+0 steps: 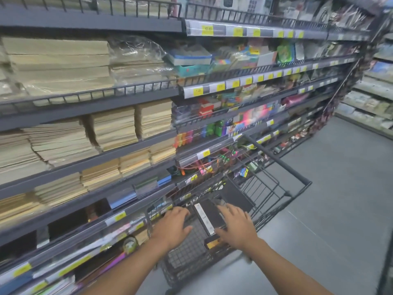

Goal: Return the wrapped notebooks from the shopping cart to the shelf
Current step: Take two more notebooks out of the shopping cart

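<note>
Notebooks (209,218) between left grip (172,225), right grip (236,227)

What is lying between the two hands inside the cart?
A dark wrapped notebook pack with a white strip, seen in the head view.

Left hand (172,225) and right hand (236,227) flank wrapped notebooks (212,213) in the cart (187,258).
</note>
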Available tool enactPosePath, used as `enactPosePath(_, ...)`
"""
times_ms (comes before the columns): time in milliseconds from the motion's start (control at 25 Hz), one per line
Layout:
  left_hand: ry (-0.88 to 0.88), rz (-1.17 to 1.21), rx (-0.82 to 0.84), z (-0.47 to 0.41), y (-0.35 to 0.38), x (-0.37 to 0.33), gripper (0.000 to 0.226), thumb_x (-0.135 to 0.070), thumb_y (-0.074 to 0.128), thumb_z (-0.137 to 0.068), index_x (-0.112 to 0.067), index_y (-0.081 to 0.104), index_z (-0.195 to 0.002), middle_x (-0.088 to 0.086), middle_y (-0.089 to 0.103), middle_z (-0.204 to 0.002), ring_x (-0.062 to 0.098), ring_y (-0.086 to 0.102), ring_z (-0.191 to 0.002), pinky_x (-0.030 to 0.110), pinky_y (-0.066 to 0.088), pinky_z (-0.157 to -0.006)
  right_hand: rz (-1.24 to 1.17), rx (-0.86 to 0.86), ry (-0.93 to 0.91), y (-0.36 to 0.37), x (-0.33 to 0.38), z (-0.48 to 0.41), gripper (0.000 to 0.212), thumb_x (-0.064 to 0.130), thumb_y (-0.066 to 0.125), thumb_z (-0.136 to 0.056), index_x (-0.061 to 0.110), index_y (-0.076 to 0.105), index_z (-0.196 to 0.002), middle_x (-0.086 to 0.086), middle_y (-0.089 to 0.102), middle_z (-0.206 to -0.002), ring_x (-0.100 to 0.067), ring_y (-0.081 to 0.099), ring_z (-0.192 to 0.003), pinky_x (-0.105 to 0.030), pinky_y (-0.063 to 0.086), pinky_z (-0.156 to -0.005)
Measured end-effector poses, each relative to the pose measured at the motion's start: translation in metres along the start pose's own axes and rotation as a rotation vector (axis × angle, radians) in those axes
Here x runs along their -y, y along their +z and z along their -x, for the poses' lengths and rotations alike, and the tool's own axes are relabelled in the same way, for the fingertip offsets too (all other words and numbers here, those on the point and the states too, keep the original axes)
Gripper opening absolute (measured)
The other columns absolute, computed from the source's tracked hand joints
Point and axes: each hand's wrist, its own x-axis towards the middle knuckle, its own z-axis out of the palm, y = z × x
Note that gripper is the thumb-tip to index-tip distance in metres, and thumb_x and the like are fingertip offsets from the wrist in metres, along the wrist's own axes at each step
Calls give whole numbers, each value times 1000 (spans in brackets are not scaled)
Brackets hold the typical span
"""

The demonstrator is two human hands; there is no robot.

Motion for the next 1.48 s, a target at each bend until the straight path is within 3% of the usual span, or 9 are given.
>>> enactPosePath(400,-26,53,168,-110,29,28,42,-47,56,-98,-31,50,-135,-6,51,-142,17,54,-125,35,57,-91,13,109,116,-1,-35,-97,77,60,58,-89,35,25,-155,3,29,-161,-23,26,-148,-46,24,-120)
enactPosePath(640,-92,104,241,-145,55,32,51,-45,51,-103,-26,41,-149,-1,48,-151,23,53,-132,39,52,-99,20,213,104,16,-64,-149,70,54,59,-92,37,29,-153,-1,35,-158,-27,34,-144,-47,33,-115)
enactPosePath(840,-249,179,293,-181,102,33,61,-50,48,-102,-36,26,-158,-4,38,-163,25,44,-145,45,49,-107,-27,371,75,43,-101,-206,69,49,59,-93,35,29,-153,-4,38,-156,-29,37,-141,-50,39,-111)
enactPosePath(960,-407,300,322,-203,128,28,69,-43,57,-100,-42,21,-159,-8,41,-161,21,60,-127,38,52,-97,-122,463,88,68,-126,-238,71,42,62,-94,30,28,-155,-7,36,-157,-31,32,-143,-50,33,-116)
enactPosePath(1040,-524,354,341,-222,150,27,65,-35,56,-101,-40,27,-158,-13,43,-158,14,64,-112,32,45,-90,-165,527,102,91,-145,-263,73,37,63,-95,27,26,-157,-8,35,-158,-32,30,-145,-48,29,-118)
enactPosePath(1120,-622,427,372,-243,175,29,56,-24,55,-101,-32,37,-154,-12,43,-159,13,60,-112,28,40,-90,-216,583,125,115,-161,-288,71,31,63,-96,27,28,-157,-9,37,-158,-31,36,-143,-41,33,-117)
enactPosePath(1200,-698,491,389,-264,205,41,55,-15,55,-101,-27,40,-153,-11,44,-157,13,60,-108,21,40,-82,-242,636,171,139,-172,-309,69,24,60,-96,25,28,-157,-8,40,-156,-29,44,-138,-34,39,-110)
enactPosePath(1360,-765,571,411,-309,285,67,55,-14,53,-98,-21,41,-152,3,49,-155,28,63,-123,37,57,-93,-275,692,267,210,-200,-348,57,9,54,-93,17,41,-148,-8,57,-134,-26,62,-111,-30,48,-83)
enactPosePath(1480,-811,617,431,-339,331,78,45,-8,52,-99,-8,48,-144,12,58,-140,25,64,-104,27,52,-72,-281,656,285,258,-207,-371,40,5,49,-94,15,49,-133,-9,54,-118,-30,56,-118,-31,43,-91)
